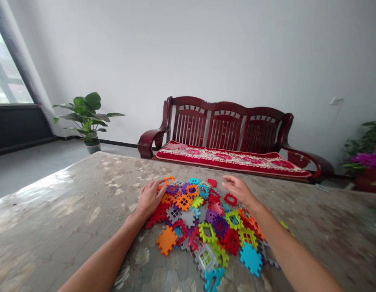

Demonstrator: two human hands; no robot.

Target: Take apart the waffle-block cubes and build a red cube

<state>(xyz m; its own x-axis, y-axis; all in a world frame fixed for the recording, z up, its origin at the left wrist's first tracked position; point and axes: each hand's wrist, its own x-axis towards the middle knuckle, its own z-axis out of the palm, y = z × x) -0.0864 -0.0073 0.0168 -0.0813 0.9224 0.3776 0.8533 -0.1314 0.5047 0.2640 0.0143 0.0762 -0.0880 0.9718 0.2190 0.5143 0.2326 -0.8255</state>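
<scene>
A heap of colourful plastic interlocking building tiles (188, 217) with notched edges lies between my two hands. Some are solid squares, such as the orange tile (167, 240) and the blue tile (251, 258); others have window-like openings, such as the grey tile (206, 257). My left hand (150, 197) rests along the heap's far left edge, fingers stretched out and touching or almost touching orange tiles. On the far right, my right hand (237, 189) is open with its fingers extended, near a red frame-shaped tile (230, 199). My right forearm partly hides tiles below it.
The heap is on a table with a patterned, glossy cover (84, 211). Behind stands a dark red wooden bench (226, 125) with a red floral cushion (230, 157). A potted plant (89, 121) stands at left, purple flowers (369, 159) at right.
</scene>
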